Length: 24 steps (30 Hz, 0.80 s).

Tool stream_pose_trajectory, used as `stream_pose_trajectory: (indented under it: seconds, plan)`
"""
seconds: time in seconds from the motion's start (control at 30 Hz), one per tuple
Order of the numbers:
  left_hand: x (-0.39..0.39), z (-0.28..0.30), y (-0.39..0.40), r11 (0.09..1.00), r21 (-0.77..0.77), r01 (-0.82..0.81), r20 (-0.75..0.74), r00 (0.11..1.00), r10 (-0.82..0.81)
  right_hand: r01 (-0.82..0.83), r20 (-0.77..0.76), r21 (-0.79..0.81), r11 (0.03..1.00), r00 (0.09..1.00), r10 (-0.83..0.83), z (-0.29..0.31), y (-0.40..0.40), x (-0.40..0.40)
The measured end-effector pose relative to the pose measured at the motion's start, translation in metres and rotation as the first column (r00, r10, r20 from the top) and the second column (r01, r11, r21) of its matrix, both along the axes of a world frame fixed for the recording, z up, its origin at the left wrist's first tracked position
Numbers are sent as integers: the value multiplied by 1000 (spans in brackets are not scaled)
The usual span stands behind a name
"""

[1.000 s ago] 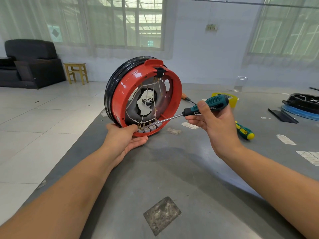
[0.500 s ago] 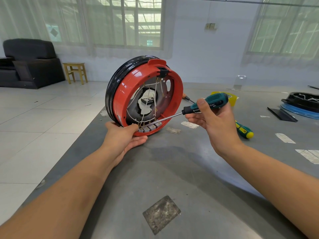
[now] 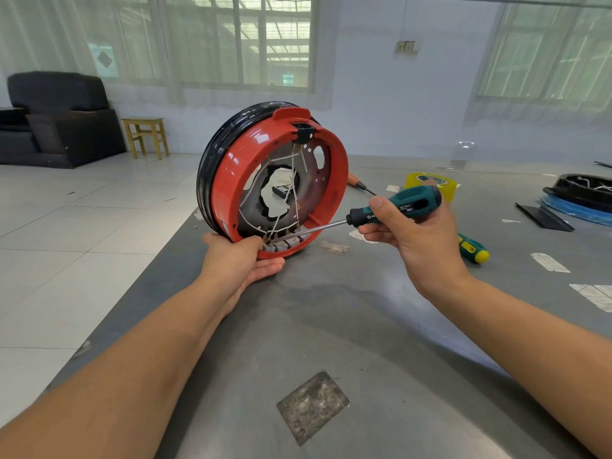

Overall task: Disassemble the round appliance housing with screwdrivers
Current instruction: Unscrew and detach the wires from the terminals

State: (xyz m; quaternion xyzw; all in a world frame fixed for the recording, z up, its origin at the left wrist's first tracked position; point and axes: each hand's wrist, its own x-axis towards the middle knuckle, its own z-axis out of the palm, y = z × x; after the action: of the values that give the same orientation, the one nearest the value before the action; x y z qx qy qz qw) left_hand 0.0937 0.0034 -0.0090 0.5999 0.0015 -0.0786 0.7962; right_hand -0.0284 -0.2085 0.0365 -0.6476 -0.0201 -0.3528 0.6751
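Observation:
A round red and black appliance housing (image 3: pixel 231 170) stands on its edge on the grey table (image 3: pixel 331 326), open side facing right, with white wires and grey terminal blocks inside. My left hand (image 3: pixel 238 260) grips its lower rim from below. My right hand (image 3: pixel 417 240) holds a dark green screwdriver (image 3: pixel 397 207). Its metal shaft reaches left into the housing, and the tip sits at the terminal blocks near the bottom rim.
A green and yellow screwdriver (image 3: pixel 473 248) lies behind my right hand. An orange-handled screwdriver (image 3: pixel 357 183) and a yellow tape roll (image 3: pixel 430 182) lie further back. Black and blue housing parts (image 3: pixel 583 197) sit at the far right. The table's left edge is near the housing.
The housing and both hands have barely shifted. The screwdriver stays pointed into the lower rim, its tip slightly further left.

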Motion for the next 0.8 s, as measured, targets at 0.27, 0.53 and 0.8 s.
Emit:
stream_pose_trajectory:
  seconds: [0.27,0.53,0.8]
  plan:
    - [0,2,3,1000,-6,-11,-60,998,11,-30,25,27,999,999,29,-6,7,-7]
    - [-2,5,5,1000,-25,-3,-94,996,1,-89,43,77,993,995,86,-9,8,-8]
    - [0,4,4,999,-36,-11,-106,994,7,-48,46,-68,997,998,52,-4,13,-14]
